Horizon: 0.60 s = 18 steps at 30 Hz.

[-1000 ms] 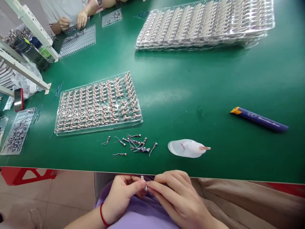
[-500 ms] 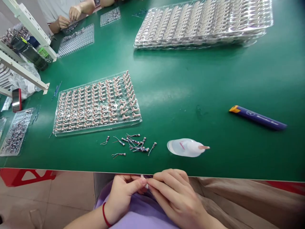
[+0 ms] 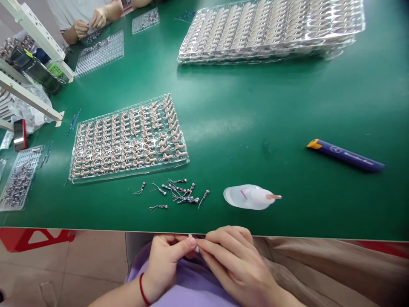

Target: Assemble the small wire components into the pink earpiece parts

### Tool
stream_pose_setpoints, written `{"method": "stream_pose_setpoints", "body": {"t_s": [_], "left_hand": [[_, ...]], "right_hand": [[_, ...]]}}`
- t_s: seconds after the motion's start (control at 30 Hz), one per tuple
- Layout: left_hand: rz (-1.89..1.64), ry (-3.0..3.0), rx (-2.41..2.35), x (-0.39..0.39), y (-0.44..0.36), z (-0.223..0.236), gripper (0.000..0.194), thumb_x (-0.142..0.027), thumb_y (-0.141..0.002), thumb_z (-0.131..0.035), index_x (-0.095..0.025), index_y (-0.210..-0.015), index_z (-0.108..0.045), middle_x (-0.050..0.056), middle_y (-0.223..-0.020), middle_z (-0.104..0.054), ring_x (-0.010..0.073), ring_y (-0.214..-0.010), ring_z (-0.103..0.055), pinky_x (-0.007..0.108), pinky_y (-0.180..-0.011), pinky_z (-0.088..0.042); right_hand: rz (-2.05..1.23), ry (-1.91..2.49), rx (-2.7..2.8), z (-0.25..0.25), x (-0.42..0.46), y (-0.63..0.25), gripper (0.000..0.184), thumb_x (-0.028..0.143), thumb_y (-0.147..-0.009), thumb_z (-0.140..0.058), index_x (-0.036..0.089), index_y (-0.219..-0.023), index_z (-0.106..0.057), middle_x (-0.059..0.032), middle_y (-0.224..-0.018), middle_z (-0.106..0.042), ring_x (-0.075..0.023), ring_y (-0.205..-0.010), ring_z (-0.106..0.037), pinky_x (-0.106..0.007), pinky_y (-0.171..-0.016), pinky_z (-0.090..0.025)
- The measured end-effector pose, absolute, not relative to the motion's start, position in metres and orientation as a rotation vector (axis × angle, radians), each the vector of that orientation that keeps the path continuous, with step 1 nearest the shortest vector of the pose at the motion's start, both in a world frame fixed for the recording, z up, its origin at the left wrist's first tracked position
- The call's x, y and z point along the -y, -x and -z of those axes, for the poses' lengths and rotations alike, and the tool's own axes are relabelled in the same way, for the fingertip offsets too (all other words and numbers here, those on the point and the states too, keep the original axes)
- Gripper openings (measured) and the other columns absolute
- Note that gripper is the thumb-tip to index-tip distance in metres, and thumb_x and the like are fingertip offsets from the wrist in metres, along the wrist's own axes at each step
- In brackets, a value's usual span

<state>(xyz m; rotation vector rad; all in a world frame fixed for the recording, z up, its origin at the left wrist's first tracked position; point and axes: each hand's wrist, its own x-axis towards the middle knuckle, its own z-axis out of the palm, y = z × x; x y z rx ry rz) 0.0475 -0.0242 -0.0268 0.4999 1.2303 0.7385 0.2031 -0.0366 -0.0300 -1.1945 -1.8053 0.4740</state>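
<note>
Just off the table's front edge, my left hand (image 3: 169, 260) pinches a small white plastic stemmed piece (image 3: 190, 236) between thumb and fingers; most of it is covered. My right hand (image 3: 234, 260) meets it from the other side, its fingertips pressed together at the piece's lower end. Whether those fingertips also hold a fine wire or small part is hidden. On the table ahead lies a loose group of small circuit boards with thin wires (image 3: 182, 189). To their right a translucent squeeze bottle (image 3: 244, 197) lies on its side, its narrow tip pointing right.
A clear tray (image 3: 134, 174) of beige stemmed housings sits beyond the boards. Stacked filled trays (image 3: 268, 59) stand at the back. A blue cutter knife (image 3: 348, 157) lies right. At left are a phone (image 3: 19, 134), a parts tray (image 3: 19, 179) and a white rack (image 3: 35, 100). Another person's hands (image 3: 89, 23) work far left.
The view has shifted very slightly, moving the table items a little to the left. My hands keep the same hold on the white piece. The other person's hands have moved slightly.
</note>
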Motion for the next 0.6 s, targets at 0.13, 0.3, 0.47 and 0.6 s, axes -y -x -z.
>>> {"method": "stream_pose_setpoints", "body": {"t_s": [0.13,0.3,0.47,0.6], "left_hand": [[-0.775,-0.48,-1.264,0.027,-0.049,0.03,0.029,-0.037,-0.061,-0.086,-0.012,-0.057,-0.071,0.002,-0.054,-0.065,0.0112,-0.054,-0.053,0.024,-0.059,-0.041],[-0.76,-0.49,-1.231,0.027,-0.046,0.028,0.031,-0.038,-0.061,-0.087,-0.012,-0.058,-0.071,0.001,-0.054,-0.064,0.0091,-0.053,-0.052,0.022,-0.057,-0.041],[-0.604,-0.527,-1.148,0.024,-0.033,0.018,0.029,-0.04,-0.067,-0.084,-0.012,-0.074,-0.077,0.005,-0.067,-0.07,0.0113,-0.062,-0.06,0.02,-0.058,-0.047],[-0.613,-0.595,-1.118,0.023,-0.028,0.005,0.027,-0.038,-0.067,-0.084,-0.015,-0.081,-0.078,0.007,-0.077,-0.075,0.0152,-0.07,-0.067,0.024,-0.064,-0.053]], "right_hand": [[-0.475,1.202,1.791,0.031,0.036,-0.203,0.018,0.009,-0.093,-0.053,0.019,-0.085,-0.066,-0.0007,-0.07,-0.064,-0.0133,-0.064,-0.055,-0.032,-0.067,-0.037],[-0.49,1.182,1.795,0.032,0.035,-0.204,0.019,0.012,-0.094,-0.053,0.02,-0.085,-0.067,0.0002,-0.07,-0.064,-0.0124,-0.063,-0.055,-0.031,-0.067,-0.037],[-0.533,1.125,1.785,0.03,0.034,-0.208,0.017,0.012,-0.093,-0.055,0.02,-0.086,-0.067,-0.0002,-0.07,-0.064,-0.0128,-0.063,-0.055,-0.03,-0.065,-0.039],[-0.481,1.069,1.749,0.027,0.035,-0.208,0.016,0.009,-0.091,-0.056,0.02,-0.093,-0.067,-0.001,-0.071,-0.063,-0.0139,-0.065,-0.058,-0.031,-0.064,-0.043]]}}
